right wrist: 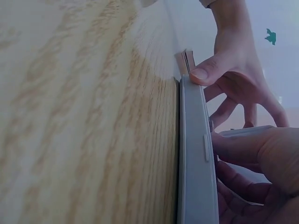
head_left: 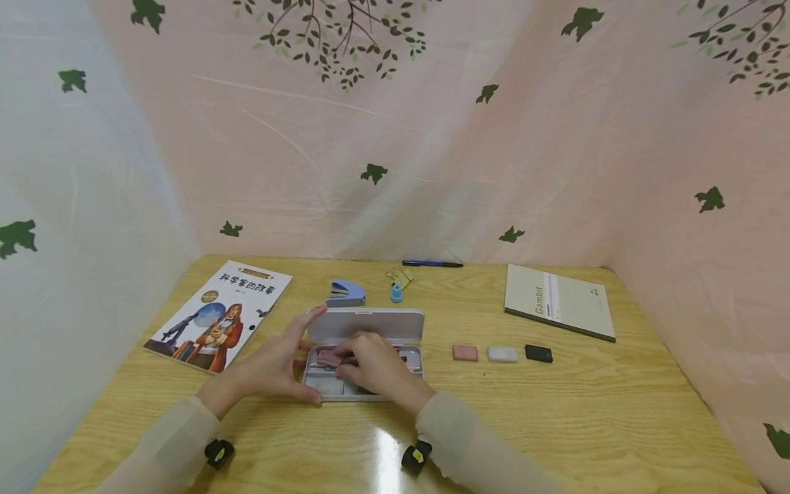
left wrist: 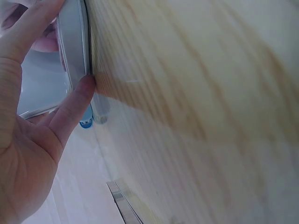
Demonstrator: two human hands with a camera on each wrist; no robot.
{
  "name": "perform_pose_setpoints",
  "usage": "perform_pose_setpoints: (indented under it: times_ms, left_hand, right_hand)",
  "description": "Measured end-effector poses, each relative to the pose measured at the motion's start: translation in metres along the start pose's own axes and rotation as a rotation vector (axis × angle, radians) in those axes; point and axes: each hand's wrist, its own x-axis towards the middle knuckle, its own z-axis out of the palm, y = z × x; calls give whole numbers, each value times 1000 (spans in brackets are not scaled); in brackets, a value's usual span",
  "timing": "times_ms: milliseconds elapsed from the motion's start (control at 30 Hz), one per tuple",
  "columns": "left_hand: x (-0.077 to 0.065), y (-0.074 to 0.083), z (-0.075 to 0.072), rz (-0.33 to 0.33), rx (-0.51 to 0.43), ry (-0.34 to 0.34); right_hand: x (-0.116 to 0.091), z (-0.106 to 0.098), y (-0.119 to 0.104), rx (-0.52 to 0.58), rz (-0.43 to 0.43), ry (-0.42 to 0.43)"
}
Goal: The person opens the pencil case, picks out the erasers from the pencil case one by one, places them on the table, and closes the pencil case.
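Observation:
An open pencil case (head_left: 364, 320), grey-white with its lid raised, lies on the table in front of me. My left hand (head_left: 271, 374) grips its left end, thumb on the front corner and a fingertip up at the lid's edge. Inside the case, my right hand (head_left: 379, 370) has thumb and fingers curled down over the rear compartment. Its fingertips pinch a small dusky-pink piece (head_left: 327, 358), partly hidden by the hand. A pale block (head_left: 330, 386) sits in the front left compartment. In the right wrist view, the case's front wall (right wrist: 196, 154) hides the fingertips.
Right of the case, pink (head_left: 465, 353), white (head_left: 503, 355) and black (head_left: 539, 353) erasers lie in a row. Behind it are a blue stapler (head_left: 345, 293), a small blue bottle-shaped item (head_left: 396, 293), yellow clips (head_left: 401, 277) and a pen (head_left: 432, 263). A book (head_left: 222, 315) and a notepad (head_left: 558, 302) flank them.

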Motion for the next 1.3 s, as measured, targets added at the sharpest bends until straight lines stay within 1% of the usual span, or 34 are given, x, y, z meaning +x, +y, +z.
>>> perform_pose_setpoints:
  times_ms: [100,333,400,533,633,767,933,1033,1167,1300]
  left_hand:
    - [0,0,0,-2,14,1]
    - [0,2,0,4,35,4]
    - [0,3,-1,3,38,3]
    - [0,4,-1,10,28,3]
    - [0,4,-1,15,14,3]
    - [0,4,-1,2,18,0]
    - [1,4,-1,-14,36,-5]
    - [1,4,-2,-20,22,-9]
    - [0,4,-2,-14,14,-10]
    - [1,2,-1,-8,9,-9]
  right_hand:
    - [1,0,0,16,0,-6]
    - [3,-1,-6,-44,4,-42]
    - [4,-1,-7,-40,13,-39]
    - [5,-1,-7,-12,29,-40]
    - [4,-3,-7,37,42,-34]
    - [-1,-12,-5,122,14,-17]
    - [-18,-33,2,191,-42,-29]
    - [-33,-50,11,216,-30,-64]
    - [-56,-72,31,295,7,-140]
    - [-81,-88,57,342,18,-159]
